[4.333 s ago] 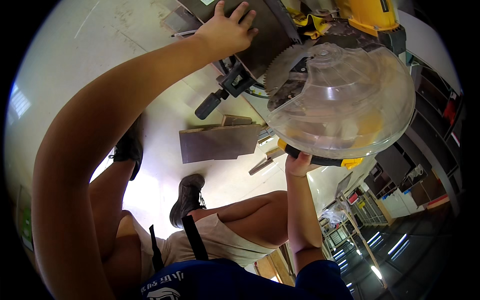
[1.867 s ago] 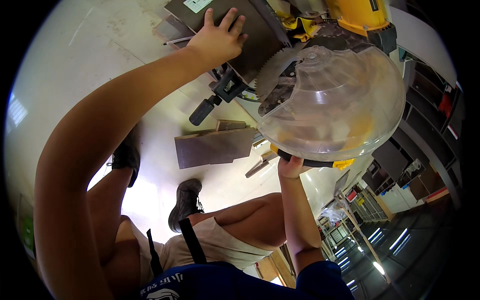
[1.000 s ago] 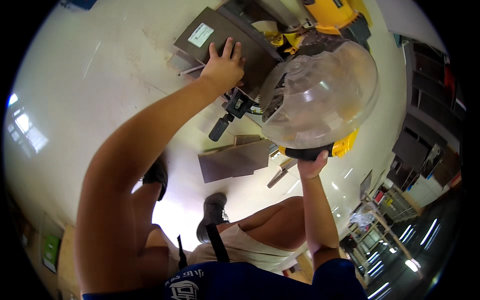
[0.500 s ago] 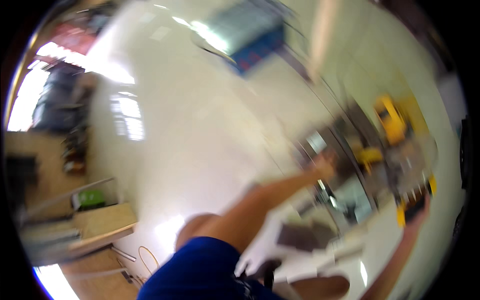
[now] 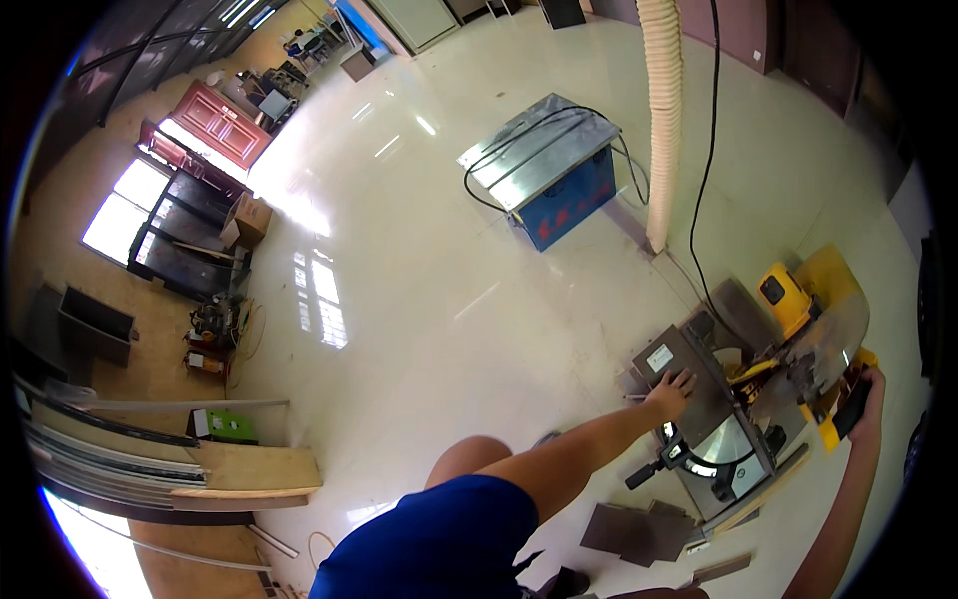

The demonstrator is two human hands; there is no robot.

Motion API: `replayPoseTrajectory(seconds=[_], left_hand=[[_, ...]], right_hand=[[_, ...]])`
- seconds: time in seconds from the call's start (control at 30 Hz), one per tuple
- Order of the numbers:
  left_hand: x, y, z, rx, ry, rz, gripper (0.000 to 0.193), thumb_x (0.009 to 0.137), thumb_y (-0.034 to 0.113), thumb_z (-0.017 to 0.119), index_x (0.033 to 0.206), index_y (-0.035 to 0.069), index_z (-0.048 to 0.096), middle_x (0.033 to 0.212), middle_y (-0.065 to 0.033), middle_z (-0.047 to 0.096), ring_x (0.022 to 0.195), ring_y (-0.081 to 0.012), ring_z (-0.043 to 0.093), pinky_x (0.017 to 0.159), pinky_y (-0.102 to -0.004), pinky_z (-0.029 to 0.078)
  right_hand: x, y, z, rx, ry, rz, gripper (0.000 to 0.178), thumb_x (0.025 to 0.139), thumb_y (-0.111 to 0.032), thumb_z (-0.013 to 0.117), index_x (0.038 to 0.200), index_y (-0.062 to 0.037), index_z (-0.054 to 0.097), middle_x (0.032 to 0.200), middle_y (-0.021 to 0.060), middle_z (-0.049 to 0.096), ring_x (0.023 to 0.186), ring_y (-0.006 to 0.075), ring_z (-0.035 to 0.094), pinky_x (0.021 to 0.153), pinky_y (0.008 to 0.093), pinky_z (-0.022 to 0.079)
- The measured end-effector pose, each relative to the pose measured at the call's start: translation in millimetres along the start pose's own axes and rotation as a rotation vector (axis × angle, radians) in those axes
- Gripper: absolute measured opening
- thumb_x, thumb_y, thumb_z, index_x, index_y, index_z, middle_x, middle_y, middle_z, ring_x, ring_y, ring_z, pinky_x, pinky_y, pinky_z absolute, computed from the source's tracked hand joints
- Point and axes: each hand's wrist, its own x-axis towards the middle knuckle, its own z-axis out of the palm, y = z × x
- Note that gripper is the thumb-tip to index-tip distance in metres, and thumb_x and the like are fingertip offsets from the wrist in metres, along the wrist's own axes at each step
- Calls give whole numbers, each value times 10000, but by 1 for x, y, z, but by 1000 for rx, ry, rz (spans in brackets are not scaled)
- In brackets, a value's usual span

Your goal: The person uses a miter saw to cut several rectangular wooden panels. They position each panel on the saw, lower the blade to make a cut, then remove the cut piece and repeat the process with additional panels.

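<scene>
My left hand (image 5: 674, 395) lies with spread fingers on a dark brown board (image 5: 699, 381) that bears a small white label. The board rests on the table of a mitre saw (image 5: 720, 461), against its fence side. Over at the right, my right hand (image 5: 870, 401) is wrapped round the saw's black and yellow handle (image 5: 840, 407). The saw head (image 5: 788, 299), with a yellow motor housing and a round blade guard, stands raised beside the board. A black clamp knob (image 5: 644, 473) sticks out at the front of the saw's turntable.
Brown offcuts (image 5: 639, 533) lie on the floor near my feet. Farther off stands a blue table saw (image 5: 569, 200) with a metal top. A ribbed hose (image 5: 663, 120) and a black cable hang behind the mitre saw. Stacked boards (image 5: 249, 469) fill a rack at the left.
The blurred view has steadied and taken in more of the far room. My left hand is still at the board and my right hand still at the saw handle.
</scene>
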Motion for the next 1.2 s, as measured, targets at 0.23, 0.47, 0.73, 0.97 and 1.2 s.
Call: replayPoseTrajectory(seconds=[0.23,0.47,0.73,0.97,1.2], left_hand=[[-4,-63,27,144,14,-372,715,845,482,599,1465,186,398,1603,-159,100,1478,-347,89,1117,-628,212],[20,8,-37,57,-298,-78,823,822,516,681,1501,253,297,1602,-194,3,1475,-399,8,1072,-669,238],[13,4,-39,48,-274,-73,783,814,463,711,1475,254,347,1602,-191,34,1476,-388,40,1047,-669,272],[12,-4,-33,71,-207,-56,772,803,473,716,1462,261,373,1598,-186,74,1472,-382,73,1031,-664,305],[13,-1,-34,74,-213,-77,777,787,488,722,1454,277,383,1598,-172,89,1473,-365,86,1036,-679,289]], right_hand=[[9,-8,55,24,-336,-27,622,817,-744,511,793,-128,588,625,17,539,502,159,516,470,333,456],[-3,-19,30,-117,176,55,644,911,-640,387,1043,-42,587,804,106,679,670,220,678,665,410,561],[-28,-20,38,-105,184,144,642,929,-613,387,1106,-17,550,885,138,682,773,258,689,720,432,568],[-21,-18,37,-19,100,128,626,950,-577,383,1045,10,580,921,143,696,757,229,696,664,358,575],[-16,-13,30,-28,91,45,515,962,-529,404,896,-39,549,762,86,641,586,168,607,544,303,529]])
